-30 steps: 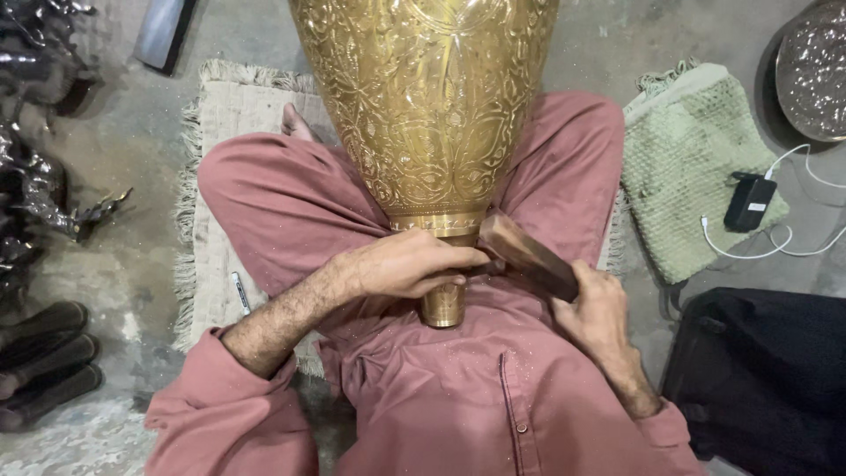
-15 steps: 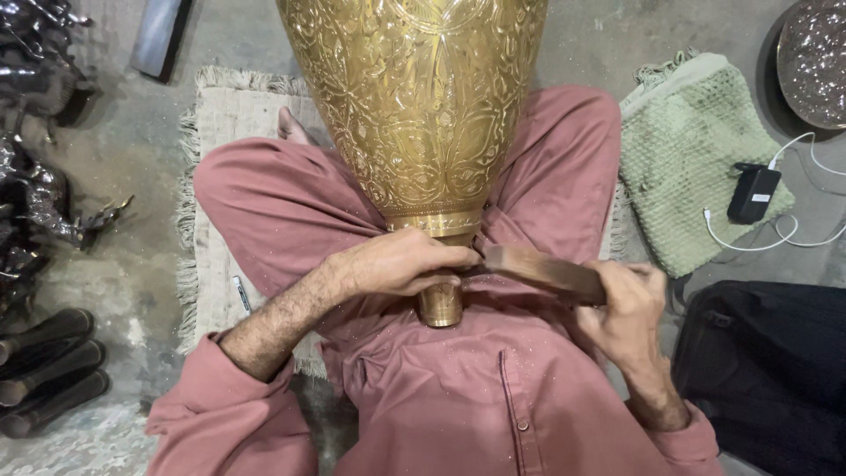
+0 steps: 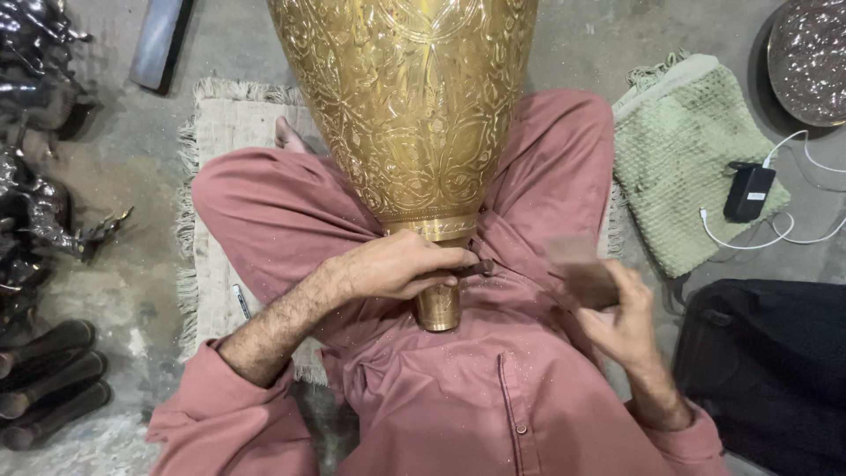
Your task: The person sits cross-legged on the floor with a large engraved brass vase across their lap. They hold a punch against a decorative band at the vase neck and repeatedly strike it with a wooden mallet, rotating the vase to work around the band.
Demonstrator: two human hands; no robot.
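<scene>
Now, left hand [image 3: 401,264]: pinching a small chisel [image 3: 476,267] against the vase neck.
Right hand [image 3: 621,313]: gripping a blurred wooden mallet [image 3: 582,273].
Engraved brass vase [image 3: 410,106]: resting across the lap.
Risk: a mistimed blow could strike fingers.

Brass vase [image 3: 414,115] between knees, floor cluttered.

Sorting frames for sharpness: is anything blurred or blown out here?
Head view: the right hand and the dark block it holds are motion-blurred; the left hand and brass vase are sharp, with bright glints on the engraved metal, nothing washed out.
</scene>
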